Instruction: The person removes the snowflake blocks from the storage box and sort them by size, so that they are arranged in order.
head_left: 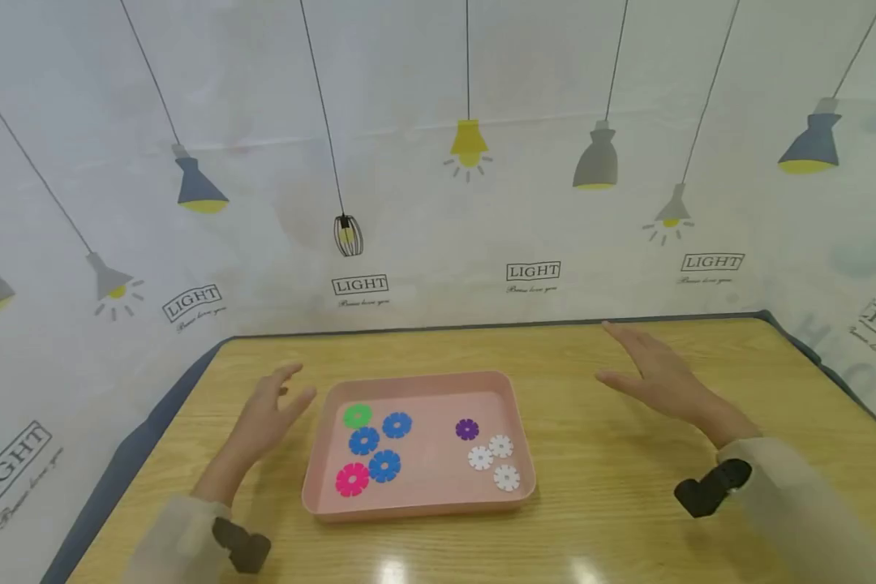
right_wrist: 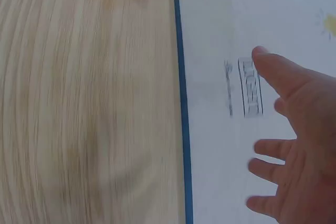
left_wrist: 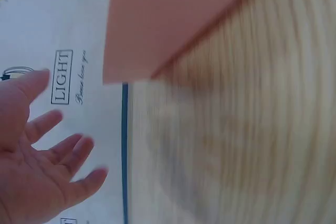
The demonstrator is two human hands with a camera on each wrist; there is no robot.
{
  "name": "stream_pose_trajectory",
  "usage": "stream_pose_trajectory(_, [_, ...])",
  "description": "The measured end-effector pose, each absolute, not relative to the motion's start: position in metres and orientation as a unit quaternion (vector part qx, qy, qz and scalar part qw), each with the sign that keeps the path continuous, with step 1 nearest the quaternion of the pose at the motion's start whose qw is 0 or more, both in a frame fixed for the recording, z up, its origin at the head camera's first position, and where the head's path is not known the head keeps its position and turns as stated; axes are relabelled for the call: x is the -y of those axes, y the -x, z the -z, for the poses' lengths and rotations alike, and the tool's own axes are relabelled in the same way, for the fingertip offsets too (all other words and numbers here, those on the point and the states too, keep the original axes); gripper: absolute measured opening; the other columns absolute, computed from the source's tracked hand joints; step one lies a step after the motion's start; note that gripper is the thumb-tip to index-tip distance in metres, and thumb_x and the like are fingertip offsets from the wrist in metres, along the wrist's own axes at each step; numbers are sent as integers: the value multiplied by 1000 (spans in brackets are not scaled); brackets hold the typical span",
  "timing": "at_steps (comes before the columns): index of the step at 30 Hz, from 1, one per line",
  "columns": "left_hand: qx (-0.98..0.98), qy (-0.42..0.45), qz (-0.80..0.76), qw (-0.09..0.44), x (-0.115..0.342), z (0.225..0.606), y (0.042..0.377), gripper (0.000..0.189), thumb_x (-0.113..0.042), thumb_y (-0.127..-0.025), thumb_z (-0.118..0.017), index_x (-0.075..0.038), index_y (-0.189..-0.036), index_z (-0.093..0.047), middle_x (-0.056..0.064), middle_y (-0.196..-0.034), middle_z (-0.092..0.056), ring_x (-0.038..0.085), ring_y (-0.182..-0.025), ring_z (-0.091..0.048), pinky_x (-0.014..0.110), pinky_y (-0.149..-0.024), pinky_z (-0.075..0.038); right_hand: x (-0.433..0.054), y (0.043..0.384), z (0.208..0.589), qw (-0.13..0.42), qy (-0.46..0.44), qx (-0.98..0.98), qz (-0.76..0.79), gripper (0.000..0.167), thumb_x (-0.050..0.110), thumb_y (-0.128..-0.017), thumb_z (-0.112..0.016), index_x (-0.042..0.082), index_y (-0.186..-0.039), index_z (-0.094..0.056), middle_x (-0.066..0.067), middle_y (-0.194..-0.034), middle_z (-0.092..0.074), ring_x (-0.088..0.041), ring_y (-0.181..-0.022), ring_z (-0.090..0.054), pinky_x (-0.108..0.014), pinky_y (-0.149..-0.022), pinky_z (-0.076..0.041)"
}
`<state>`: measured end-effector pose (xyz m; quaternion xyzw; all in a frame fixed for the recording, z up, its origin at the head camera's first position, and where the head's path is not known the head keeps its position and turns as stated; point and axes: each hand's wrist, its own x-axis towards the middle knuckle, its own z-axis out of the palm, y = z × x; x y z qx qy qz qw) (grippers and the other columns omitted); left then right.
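Note:
A pink tray (head_left: 431,504) lies on the wooden table, holding flat notched discs like flowers. In its left half are a green disc (head_left: 358,416), a magenta disc (head_left: 352,479) and three blue discs (head_left: 384,465). A purple disc (head_left: 467,429) and three white discs (head_left: 507,478) lie in the right half. My left hand (head_left: 263,414) hovers just left of the tray, fingers loosely bent, holding nothing. Farther off to the tray's right, my right hand (head_left: 660,379) is raised above the table with fingers extended and nothing in it.
The wooden table (head_left: 599,503) has a dark edge along its back and sides. Behind it hangs a pale wall covering (head_left: 423,186) printed with lamps and the word LIGHT. Dark wrist devices (head_left: 711,487) sit over both light sleeves.

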<state>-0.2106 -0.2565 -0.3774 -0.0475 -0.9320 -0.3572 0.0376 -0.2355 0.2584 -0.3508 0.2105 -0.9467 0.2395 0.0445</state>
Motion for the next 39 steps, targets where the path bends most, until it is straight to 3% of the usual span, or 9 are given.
stream_pose_trajectory(3, [887, 28, 461, -23, 251, 381, 206, 50, -28, -95, -50, 0, -135, -39, 29, -133, -36, 44, -116, -41, 49, -88, -44, -235, 236, 351, 18, -245, 928, -281, 69, 37, -91, -55, 2, -143, -26, -25, -140, -30, -44, -126, -27, -62, -95, -25])
stream_pose_trajectory(6, [850, 5, 522, -77, 246, 387, 201, 45, -20, -94, -52, -1, -133, -42, 28, -131, -40, 41, -114, -45, 42, -84, -48, -211, 237, 351, -11, -260, 915, -307, 62, 37, -91, -55, 3, -140, -34, -22, -135, -39, -40, -120, -39, -57, -93, -34])
stream_pose_trajectory(10, [828, -4, 551, -109, 244, 392, 198, 43, -15, -93, -52, -3, -133, -43, 25, -133, -40, 39, -114, -46, 42, -86, -48, -178, 240, 350, -40, -283, 901, -325, 50, 34, -92, -54, 6, -133, -46, -19, -123, -53, -31, -105, -54, -48, -86, -45])
stream_pose_trajectory(18, [808, -10, 575, -126, 246, 394, 196, 42, -7, -93, -50, 0, -134, -41, 27, -131, -39, 37, -110, -50, 42, -82, -49, -120, 250, 345, -136, -325, 864, -361, 44, 33, -92, -55, 10, -129, -52, -8, -109, -62, -20, -95, -59, -34, -80, -49])
stream_pose_trajectory(29, [802, -23, 582, -130, 250, 399, 197, 43, -6, -93, -51, -5, -135, -42, 23, -132, -39, 34, -108, -52, 41, -82, -50, -77, 283, 362, -269, -335, 840, -331, 32, 22, -89, -60, 2, -114, -61, -6, -96, -65, -22, -84, -62, -35, -78, -49])
stream_pose_trajectory(39, [801, -15, 585, -129, 251, 399, 196, 43, -6, -93, -52, -4, -135, -42, 24, -131, -39, 35, -110, -51, 41, -82, -49, -30, 290, 372, -320, -304, 841, -312, 24, 19, -84, -67, 7, -105, -64, -2, -86, -62, -15, -71, -55, -29, -68, -48])
